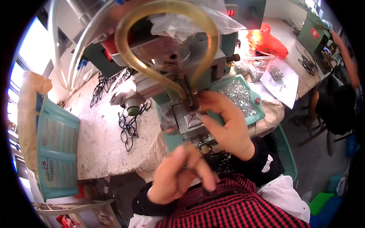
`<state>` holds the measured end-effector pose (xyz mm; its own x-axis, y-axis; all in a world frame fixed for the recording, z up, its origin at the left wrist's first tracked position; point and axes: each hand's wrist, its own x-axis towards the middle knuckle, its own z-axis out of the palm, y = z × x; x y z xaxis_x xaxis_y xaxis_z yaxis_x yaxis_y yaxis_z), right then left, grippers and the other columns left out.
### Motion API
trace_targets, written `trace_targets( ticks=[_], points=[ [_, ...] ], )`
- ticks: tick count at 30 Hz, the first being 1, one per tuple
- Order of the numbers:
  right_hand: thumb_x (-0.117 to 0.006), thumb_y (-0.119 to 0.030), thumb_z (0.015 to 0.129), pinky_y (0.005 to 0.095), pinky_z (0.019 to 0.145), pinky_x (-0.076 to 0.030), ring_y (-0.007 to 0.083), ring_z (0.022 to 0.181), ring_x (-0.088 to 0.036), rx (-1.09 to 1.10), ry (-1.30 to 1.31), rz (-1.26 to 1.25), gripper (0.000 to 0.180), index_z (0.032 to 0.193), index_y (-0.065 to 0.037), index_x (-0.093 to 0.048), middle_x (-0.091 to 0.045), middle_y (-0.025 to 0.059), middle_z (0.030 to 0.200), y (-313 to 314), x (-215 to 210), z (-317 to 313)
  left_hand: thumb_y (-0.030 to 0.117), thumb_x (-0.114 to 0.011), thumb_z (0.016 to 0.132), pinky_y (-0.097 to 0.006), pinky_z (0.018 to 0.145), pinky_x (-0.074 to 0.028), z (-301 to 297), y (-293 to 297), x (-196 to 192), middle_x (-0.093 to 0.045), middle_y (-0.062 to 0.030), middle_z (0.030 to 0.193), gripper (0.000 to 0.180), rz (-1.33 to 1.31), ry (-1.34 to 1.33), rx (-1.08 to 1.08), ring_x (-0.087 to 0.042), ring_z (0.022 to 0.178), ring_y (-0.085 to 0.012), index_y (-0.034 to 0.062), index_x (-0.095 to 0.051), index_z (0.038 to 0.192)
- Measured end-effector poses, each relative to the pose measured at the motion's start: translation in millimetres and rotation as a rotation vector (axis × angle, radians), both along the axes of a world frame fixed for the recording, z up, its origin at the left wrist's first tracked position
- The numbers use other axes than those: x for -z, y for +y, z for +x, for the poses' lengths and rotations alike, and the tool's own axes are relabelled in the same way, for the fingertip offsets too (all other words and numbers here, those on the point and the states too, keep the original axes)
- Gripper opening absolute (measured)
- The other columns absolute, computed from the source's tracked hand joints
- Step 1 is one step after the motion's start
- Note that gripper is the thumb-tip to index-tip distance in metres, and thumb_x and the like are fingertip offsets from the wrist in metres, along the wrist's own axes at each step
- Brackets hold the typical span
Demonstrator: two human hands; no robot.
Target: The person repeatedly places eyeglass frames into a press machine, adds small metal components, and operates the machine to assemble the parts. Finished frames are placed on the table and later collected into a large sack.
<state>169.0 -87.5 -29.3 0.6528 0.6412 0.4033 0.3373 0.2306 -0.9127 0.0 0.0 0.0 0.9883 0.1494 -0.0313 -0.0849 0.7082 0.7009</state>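
Head camera | left-side fisheye, upright | looks steeply down — close above the hands (230, 128)

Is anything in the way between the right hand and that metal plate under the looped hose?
Nothing visible stands between the right hand and the metal plate; the thumb is at the plate's right edge. A dark machine part stands over the plate's back.

- Blur smeared the left hand (176, 173); anything between its fingers (207, 178) could not be made out.
- Whether the right hand (234, 131) gripped anything was too small to tell.
- Silvery bits (239, 97) ran together, their shapes too small to tell.
- The view's right edge cut off a co-worker (338, 110).
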Motion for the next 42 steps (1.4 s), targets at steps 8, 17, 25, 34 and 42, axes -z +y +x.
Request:
trace_targets(
  ticks=[8, 17, 25, 34, 42],
  points=[
    [-0.078, -0.010, 0.074, 0.0483, 0.108, -0.042, 0.0445, 0.131, -0.050, 0.553, -0.689, -0.519, 0.020, 0.093, -0.007, -0.073, -0.061, 0.0234, 0.126, -31, 99, 81, 0.039, -0.029, 0.113, -0.043, 0.079, -0.056, 36, -8, 36, -0.068, -0.0186, 0.075, 0.039, -0.198, 0.235, 0.042, -0.070, 0.078, -0.0373, 0.0125, -0.044, 0.089],
    [-0.070, -0.003, 0.085, 0.0402, 0.099, -0.048, 0.0353, 0.115, -0.063, 0.603, -0.617, -0.340, 0.009, 0.094, -0.002, -0.071, -0.069, 0.0165, 0.112, -38, 91, 95, 0.043, -0.032, 0.112, -0.038, 0.086, -0.053, 41, -6, 50, -0.071, -0.0177, 0.093, 0.044, -0.134, 0.156, 0.138, -0.069, 0.094, -0.0292, 0.0051, -0.053, 0.105],
    [-0.064, -0.008, 0.100, 0.0237, 0.081, -0.050, 0.0101, 0.089, -0.065, 0.473, 0.352, 0.147, 0.016, 0.112, 0.001, -0.069, -0.071, 0.0034, 0.098, -68, 102, 89, -0.001, -0.073, 0.081, -0.036, 0.095, -0.050, -73, 52, 20, -0.071, -0.0147, 0.111, 0.019, 1.646, 0.441, -0.765, -0.067, 0.105, -0.0284, 0.0002, -0.070, 0.100],
    [-0.069, -0.004, 0.095, 0.0225, 0.080, -0.050, 0.0080, 0.087, -0.063, 0.389, 0.270, 0.128, 0.016, 0.110, 0.001, -0.073, -0.072, 0.0019, 0.097, -4, 85, 68, 0.002, -0.074, 0.072, -0.051, 0.102, -0.042, -131, 188, 132, -0.063, -0.0244, 0.124, 0.016, 2.133, 0.768, -0.719, -0.056, 0.117, -0.0433, 0.0041, -0.062, 0.081],
    [-0.072, 0.003, 0.085, 0.0313, 0.084, -0.050, 0.0224, 0.087, -0.067, 0.602, -0.280, -0.119, 0.012, 0.096, -0.002, -0.074, -0.071, 0.0084, 0.090, -32, 83, 66, 0.016, -0.069, 0.095, -0.033, 0.087, -0.050, -71, 229, 103, -0.073, -0.0145, 0.099, 0.016, 1.335, 0.819, -0.822, -0.066, 0.095, -0.0204, -0.0002, -0.067, 0.090]
  ],
)
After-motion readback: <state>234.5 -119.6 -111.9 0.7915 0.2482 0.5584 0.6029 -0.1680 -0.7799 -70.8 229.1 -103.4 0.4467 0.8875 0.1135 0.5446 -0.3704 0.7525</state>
